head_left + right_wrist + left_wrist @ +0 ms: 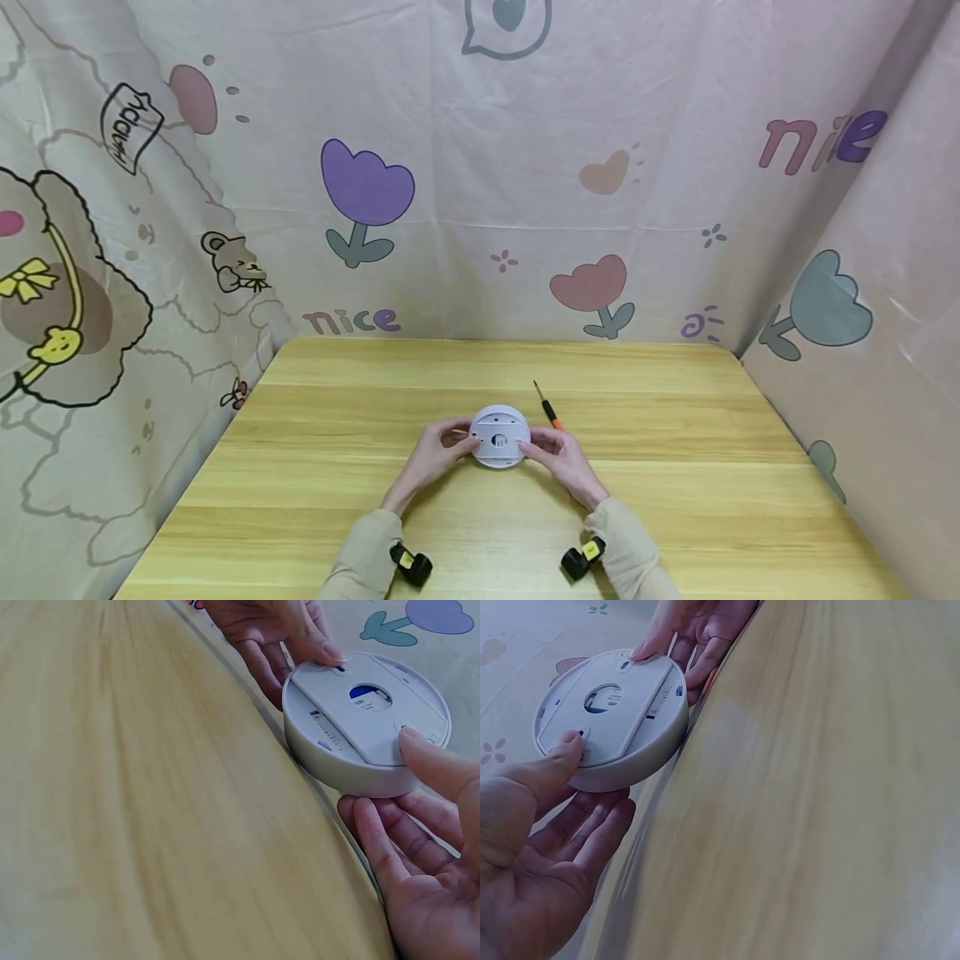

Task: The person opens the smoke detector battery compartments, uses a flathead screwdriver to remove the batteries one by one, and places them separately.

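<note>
Both hands hold a round white device that looks like a smoke detector (499, 457), its back face up. A flat plate (564, 720) with a round centre hole spans that back, and a printed label shows through the hole. My left hand (437, 454) grips the left edge, thumb on the plate near a small slot and fingers underneath. On the opposite edge my right hand (427, 855) does the same, its thumb pressing the plate beside another slot. Just beyond the right hand lies a screwdriver (550, 409) with a black and orange handle, its tip pointing away.
The wooden table (300, 467) stretches out on both sides of the hands. Behind it hangs a printed curtain (480, 150) with flowers and words, and more of it closes in the left and right sides. A small black camera (414, 567) sits on each wrist.
</note>
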`<state>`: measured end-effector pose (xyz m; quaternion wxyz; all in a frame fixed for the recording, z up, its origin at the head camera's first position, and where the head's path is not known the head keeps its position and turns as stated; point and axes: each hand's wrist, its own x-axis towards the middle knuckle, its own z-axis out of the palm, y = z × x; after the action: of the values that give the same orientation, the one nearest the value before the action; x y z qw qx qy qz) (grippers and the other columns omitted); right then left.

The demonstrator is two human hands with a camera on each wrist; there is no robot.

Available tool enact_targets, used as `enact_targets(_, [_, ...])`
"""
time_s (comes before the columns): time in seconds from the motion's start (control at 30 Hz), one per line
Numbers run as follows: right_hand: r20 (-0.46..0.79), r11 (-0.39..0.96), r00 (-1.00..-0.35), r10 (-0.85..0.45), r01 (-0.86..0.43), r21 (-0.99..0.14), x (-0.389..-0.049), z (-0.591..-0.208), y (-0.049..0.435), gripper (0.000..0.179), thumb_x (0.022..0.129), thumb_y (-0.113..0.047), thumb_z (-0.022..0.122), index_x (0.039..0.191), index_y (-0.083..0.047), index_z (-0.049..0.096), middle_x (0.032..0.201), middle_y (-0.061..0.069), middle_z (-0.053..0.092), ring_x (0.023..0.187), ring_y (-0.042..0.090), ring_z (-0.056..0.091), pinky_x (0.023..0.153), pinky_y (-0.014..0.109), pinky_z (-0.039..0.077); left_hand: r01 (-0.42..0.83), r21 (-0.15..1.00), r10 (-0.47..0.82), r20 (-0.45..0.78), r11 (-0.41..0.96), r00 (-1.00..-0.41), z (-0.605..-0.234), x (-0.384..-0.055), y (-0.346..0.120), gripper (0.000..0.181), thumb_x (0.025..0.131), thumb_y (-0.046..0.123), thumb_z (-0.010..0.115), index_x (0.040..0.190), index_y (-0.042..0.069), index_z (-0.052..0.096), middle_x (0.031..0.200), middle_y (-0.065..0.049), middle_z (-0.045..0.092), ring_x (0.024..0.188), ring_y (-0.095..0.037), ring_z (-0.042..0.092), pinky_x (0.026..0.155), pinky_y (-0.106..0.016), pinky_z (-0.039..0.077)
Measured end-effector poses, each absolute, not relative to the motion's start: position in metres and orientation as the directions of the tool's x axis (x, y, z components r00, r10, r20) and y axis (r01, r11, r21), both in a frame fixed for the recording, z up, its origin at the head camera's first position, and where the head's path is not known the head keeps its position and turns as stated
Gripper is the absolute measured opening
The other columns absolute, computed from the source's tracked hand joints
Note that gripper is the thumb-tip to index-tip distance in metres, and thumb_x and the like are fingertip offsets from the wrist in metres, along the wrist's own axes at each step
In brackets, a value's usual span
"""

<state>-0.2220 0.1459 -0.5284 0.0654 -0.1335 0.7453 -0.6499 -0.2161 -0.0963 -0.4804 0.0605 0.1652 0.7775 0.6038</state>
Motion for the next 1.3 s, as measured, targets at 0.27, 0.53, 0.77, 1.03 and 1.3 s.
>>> enact_targets(0.27, [0.059,0.104,-0.963,-0.264,-0.089,-0.991,-0.221,-0.526,0.145,0.036,0.079,-0.026,0.066,0.108,-0.006,0.06,0.103,0.013,0.064,0.09,0.013,0.062,0.082,0.022,0.051,0.189,0.957,0.353,0.103,0.219,-0.93,-0.483,-0.216,-0.097,0.036,0.082,0.011,0.062,0.115,-0.002,0.055,0.106,-0.021,0.06,0.092,-0.024,0.062,0.076,-0.015,0.051])
enact_targets(0.53, [0.053,0.084,-0.966,-0.254,-0.077,-0.994,-0.219,-0.525,0.143,0.042,0.078,-0.026,0.067,0.112,-0.003,0.057,0.103,0.012,0.064,0.088,0.013,0.063,0.081,0.024,0.052,0.164,0.961,0.36,0.074,0.224,-0.93,-0.484,-0.215,-0.098,0.039,0.083,0.012,0.061,0.119,-0.001,0.052,0.106,-0.021,0.059,0.095,-0.026,0.061,0.075,-0.013,0.05])
enact_targets(0.77, [0.069,0.049,-0.961,-0.268,-0.085,-0.995,-0.22,-0.526,0.143,0.044,0.078,-0.022,0.067,0.117,-0.005,0.053,0.105,0.02,0.061,0.085,0.013,0.063,0.079,0.024,0.052,0.168,0.951,0.364,0.065,0.259,-0.929,-0.485,-0.215,-0.099,0.041,0.083,0.015,0.061,0.12,0.0,0.051,0.109,-0.019,0.058,0.091,-0.024,0.061,0.073,-0.013,0.05])
enact_targets(1.03, [0.088,0.023,-0.953,-0.29,-0.099,-0.995,-0.221,-0.527,0.144,0.045,0.079,-0.02,0.066,0.119,-0.006,0.051,0.104,0.023,0.06,0.083,0.013,0.064,0.078,0.027,0.054,0.18,0.94,0.374,0.062,0.288,-0.925,-0.483,-0.212,-0.098,0.043,0.084,0.015,0.06,0.122,-0.002,0.049,0.108,-0.02,0.057,0.088,-0.022,0.061,0.072,-0.016,0.051])
enact_targets(1.3, [0.073,0.024,-0.956,-0.285,-0.083,-0.996,-0.22,-0.526,0.144,0.046,0.079,-0.02,0.066,0.121,-0.008,0.051,0.105,0.023,0.059,0.084,0.014,0.063,0.079,0.028,0.054,0.172,0.948,0.375,0.062,0.267,-0.925,-0.502,-0.222,-0.1,0.048,0.084,0.021,0.06,0.126,0.001,0.047,0.113,-0.018,0.056,0.091,-0.021,0.061,0.072,-0.017,0.052])
